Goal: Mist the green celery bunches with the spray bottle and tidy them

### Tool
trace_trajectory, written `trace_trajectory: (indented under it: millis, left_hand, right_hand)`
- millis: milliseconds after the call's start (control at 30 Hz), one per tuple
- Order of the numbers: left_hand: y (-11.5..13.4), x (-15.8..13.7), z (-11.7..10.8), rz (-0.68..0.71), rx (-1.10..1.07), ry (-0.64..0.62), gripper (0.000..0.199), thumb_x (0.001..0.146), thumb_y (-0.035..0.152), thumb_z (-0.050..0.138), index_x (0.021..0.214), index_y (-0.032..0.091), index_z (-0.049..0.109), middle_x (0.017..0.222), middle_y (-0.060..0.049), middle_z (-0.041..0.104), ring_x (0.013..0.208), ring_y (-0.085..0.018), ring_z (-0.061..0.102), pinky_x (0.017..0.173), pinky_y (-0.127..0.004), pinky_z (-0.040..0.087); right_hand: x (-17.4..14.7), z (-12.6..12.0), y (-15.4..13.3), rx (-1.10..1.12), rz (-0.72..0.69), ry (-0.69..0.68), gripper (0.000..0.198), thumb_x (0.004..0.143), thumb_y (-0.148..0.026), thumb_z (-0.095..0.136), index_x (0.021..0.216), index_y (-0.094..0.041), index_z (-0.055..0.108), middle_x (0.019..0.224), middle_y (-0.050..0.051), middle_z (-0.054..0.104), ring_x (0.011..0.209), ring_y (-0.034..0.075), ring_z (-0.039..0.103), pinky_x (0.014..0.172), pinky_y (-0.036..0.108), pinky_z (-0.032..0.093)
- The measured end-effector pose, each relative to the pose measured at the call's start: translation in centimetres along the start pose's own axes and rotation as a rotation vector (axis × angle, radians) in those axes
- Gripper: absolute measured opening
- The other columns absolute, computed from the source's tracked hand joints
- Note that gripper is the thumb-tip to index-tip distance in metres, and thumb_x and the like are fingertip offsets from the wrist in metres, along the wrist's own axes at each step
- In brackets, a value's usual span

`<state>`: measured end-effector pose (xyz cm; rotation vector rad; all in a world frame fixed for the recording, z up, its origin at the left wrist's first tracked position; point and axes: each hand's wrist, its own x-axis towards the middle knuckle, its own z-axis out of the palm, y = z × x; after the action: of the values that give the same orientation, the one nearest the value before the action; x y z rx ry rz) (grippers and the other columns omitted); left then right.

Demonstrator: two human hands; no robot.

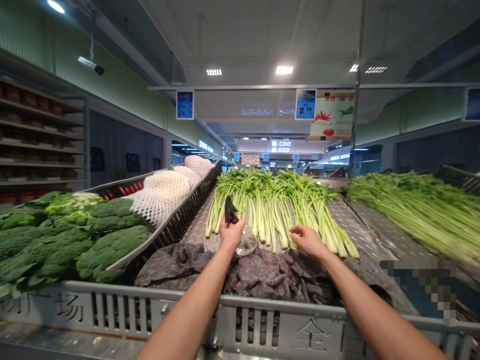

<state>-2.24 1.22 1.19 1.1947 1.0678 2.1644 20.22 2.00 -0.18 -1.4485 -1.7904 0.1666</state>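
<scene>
My left hand (231, 234) is closed around the neck of a spray bottle (247, 244) with a black trigger head and a clear round body. The bottle is upright over the front ends of the celery (275, 215), which lies in a broad row with its leaves to the back and its pale stalk ends toward me. Close to the stalk ends on the right, my right hand (307, 240) is held palm down with loosely bent fingers apart and nothing visible in them. Whether its fingertips touch the stalks, I cannot tell.
Crumpled dark cloth (251, 272) lies between the celery and the grey crate rail (285, 307). Broccoli (112, 250) fills the left side, near white net-wrapped produce (165, 190) behind a black crate wall (187, 205). A mirror panel (405, 215) reflects celery on the right.
</scene>
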Motion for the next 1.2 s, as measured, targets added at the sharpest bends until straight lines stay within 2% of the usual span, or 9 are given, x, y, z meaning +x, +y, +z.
trace_trajectory:
  millis: [100,200,300,567,767,900,1033,1200]
  left_hand:
    - [-1.0,0.3,-0.1,0.07,0.024,-0.023,0.024,0.049,0.015,0.059,0.072,0.018,0.052,0.06,0.006,0.048,0.054,-0.008,0.046,0.055,-0.02,0.037]
    - [-1.8,0.6,0.1,0.067,-0.025,-0.087,0.022,0.051,0.016,0.057,0.072,0.018,0.053,0.059,0.006,0.049,0.055,-0.008,0.048,0.056,-0.021,0.037]
    - [-2.2,0.7,0.3,0.077,-0.096,-0.14,0.031,0.05,0.014,0.055,0.081,0.019,0.055,0.063,0.005,0.052,0.058,-0.008,0.05,0.059,-0.021,0.038]
    - [-1.4,0.9,-0.1,0.002,-0.069,-0.057,0.033,0.048,0.014,0.06,0.08,0.018,0.053,0.074,0.002,0.053,0.068,-0.01,0.053,0.066,-0.023,0.041]
    - [-1.0,0.6,-0.2,0.028,-0.062,-0.107,0.035,0.05,0.014,0.059,0.083,0.018,0.052,0.078,0.002,0.054,0.071,-0.011,0.054,0.069,-0.024,0.041]
    - [-0.6,0.0,-0.3,0.024,0.002,-0.231,0.036,0.051,0.015,0.058,0.086,0.017,0.054,0.076,0.001,0.057,0.066,-0.011,0.054,0.066,-0.024,0.041]
    - [-0.5,-0.3,-0.5,0.095,0.104,-0.361,0.038,0.051,0.013,0.057,0.088,0.016,0.055,0.064,0.004,0.055,0.058,-0.01,0.051,0.059,-0.022,0.04]
    - [-0.7,-0.2,-0.5,0.146,0.144,-0.339,0.037,0.052,0.014,0.056,0.09,0.016,0.055,0.06,0.005,0.052,0.05,-0.008,0.045,0.051,-0.02,0.036]
  right_hand:
    - [0.1,-0.1,0.1,0.007,0.003,0.023,0.025,0.066,-0.023,0.046,0.083,-0.016,0.062,0.085,0.004,0.065,0.076,0.015,0.059,0.071,0.023,0.042]
    - [0.4,-0.1,0.4,0.008,0.011,0.052,0.025,0.066,-0.023,0.045,0.082,-0.015,0.062,0.083,0.004,0.065,0.075,0.015,0.06,0.07,0.024,0.042]
    - [0.8,0.0,1.0,0.033,0.027,0.078,0.026,0.066,-0.024,0.044,0.083,-0.015,0.061,0.08,0.004,0.065,0.072,0.015,0.06,0.068,0.024,0.043]
    - [2.0,0.1,2.0,0.095,0.052,0.149,0.027,0.066,-0.03,0.044,0.082,-0.017,0.061,0.08,0.004,0.065,0.071,0.016,0.062,0.066,0.026,0.044]
    - [2.4,-0.3,3.2,0.128,0.077,0.198,0.025,0.064,-0.031,0.044,0.077,-0.017,0.06,0.077,0.003,0.065,0.069,0.016,0.062,0.065,0.025,0.044]
    - [2.2,-0.7,2.8,0.147,0.091,0.279,0.027,0.064,-0.03,0.044,0.08,-0.016,0.06,0.079,0.004,0.065,0.072,0.017,0.061,0.069,0.027,0.043]
    - [1.6,-1.0,1.8,0.114,0.105,0.326,0.031,0.066,-0.03,0.044,0.087,-0.016,0.06,0.089,0.006,0.064,0.08,0.017,0.059,0.074,0.028,0.042]
    - [1.0,-0.9,0.9,0.062,0.132,0.241,0.031,0.068,-0.03,0.043,0.091,-0.016,0.059,0.094,0.006,0.063,0.081,0.016,0.059,0.074,0.027,0.042]
